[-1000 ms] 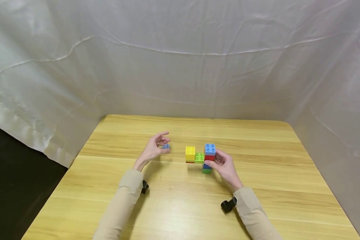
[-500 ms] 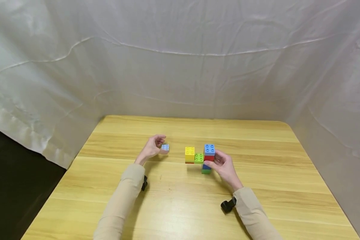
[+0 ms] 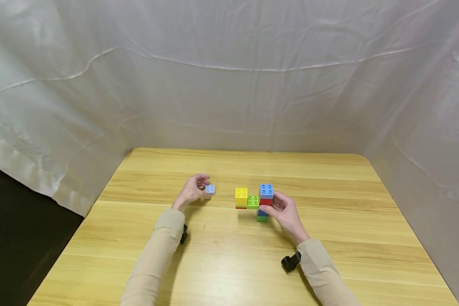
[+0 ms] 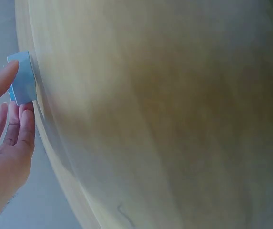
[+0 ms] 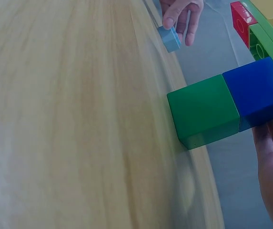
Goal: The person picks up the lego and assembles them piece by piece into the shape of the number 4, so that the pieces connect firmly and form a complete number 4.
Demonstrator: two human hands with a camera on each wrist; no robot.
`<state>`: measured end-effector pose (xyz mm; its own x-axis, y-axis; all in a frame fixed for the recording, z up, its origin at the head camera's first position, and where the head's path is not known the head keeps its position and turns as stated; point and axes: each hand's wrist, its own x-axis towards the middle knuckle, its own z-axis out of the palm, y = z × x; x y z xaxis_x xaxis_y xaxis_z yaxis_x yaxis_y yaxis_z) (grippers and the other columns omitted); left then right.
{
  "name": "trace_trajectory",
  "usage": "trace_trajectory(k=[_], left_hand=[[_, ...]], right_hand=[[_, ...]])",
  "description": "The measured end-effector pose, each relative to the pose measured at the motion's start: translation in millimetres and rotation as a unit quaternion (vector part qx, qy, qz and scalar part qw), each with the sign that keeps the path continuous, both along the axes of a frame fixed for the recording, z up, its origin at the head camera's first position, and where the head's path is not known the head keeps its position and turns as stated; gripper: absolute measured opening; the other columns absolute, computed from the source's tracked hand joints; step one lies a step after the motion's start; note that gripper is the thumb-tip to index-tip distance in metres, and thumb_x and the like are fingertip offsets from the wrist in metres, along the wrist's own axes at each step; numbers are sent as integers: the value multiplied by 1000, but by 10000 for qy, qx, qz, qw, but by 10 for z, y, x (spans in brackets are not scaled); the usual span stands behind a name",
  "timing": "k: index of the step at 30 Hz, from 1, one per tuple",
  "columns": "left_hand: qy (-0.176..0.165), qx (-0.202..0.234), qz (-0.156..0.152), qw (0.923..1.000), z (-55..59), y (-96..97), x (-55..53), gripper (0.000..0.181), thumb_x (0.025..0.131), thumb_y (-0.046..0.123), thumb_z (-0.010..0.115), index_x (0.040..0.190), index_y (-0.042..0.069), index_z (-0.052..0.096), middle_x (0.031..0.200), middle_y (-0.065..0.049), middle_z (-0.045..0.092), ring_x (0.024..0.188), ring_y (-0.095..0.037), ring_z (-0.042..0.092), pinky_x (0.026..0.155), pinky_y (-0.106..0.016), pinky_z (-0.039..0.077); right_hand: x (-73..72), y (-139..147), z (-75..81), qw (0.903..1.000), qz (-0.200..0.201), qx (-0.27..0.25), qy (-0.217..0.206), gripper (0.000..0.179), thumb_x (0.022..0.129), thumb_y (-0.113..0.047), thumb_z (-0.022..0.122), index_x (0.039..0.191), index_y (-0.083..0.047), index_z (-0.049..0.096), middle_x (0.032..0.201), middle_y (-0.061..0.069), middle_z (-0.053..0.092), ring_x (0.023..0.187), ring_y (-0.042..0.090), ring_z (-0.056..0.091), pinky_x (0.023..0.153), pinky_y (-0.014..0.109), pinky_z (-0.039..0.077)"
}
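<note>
My left hand (image 3: 191,190) pinches a small light blue toy brick (image 3: 210,189), studs up, left of the table's middle. In the left wrist view the thumb lies across one face of this brick (image 4: 23,78), with fingertips at its lower end. My right hand (image 3: 289,214) grips a brick assembly by its column. That column has a blue brick (image 3: 266,191) on top, a red one (image 3: 265,202) below it, then dark blue (image 5: 257,93) and green (image 5: 205,112) at the bottom. A lime green piece (image 3: 253,201) reaches left to a yellow brick (image 3: 241,196) with red underneath.
The wooden table (image 3: 229,263) spreads under both hands. Pale grey cloth (image 3: 229,97) hangs behind it and at both sides. A dark area (image 3: 19,238) lies beyond the left edge. Black wrist cameras (image 3: 290,262) sit on both sleeves.
The left hand's fingers have closed in on the light blue brick, and its studded top now shows more fully. The right hand and its assembly are nearly still.
</note>
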<state>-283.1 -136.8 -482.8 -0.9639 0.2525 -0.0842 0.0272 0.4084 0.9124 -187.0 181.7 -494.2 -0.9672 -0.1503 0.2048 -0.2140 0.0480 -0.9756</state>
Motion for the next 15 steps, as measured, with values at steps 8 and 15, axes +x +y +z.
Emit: trace_trajectory(k=[8,15], left_hand=[[-17,10,26,10000,4,-11,10,72,75,-18,74,140,-13,44,132,-38,55,118,-48,55,110,-56,45],[-124,11,142,9998,18,-5,25,69,76,-16,76,139,-11,47,132,-33,60,120,-44,58,110,-50,48]], right_hand=[[-7,-10,7,10000,19,-10,-10,52,87,1,74,134,11,55,130,35,60,105,-2,66,94,15,55],[-3,-14,15,9999,-1,-84,-143,53,86,1,75,134,11,55,130,35,60,104,-1,67,94,16,55]])
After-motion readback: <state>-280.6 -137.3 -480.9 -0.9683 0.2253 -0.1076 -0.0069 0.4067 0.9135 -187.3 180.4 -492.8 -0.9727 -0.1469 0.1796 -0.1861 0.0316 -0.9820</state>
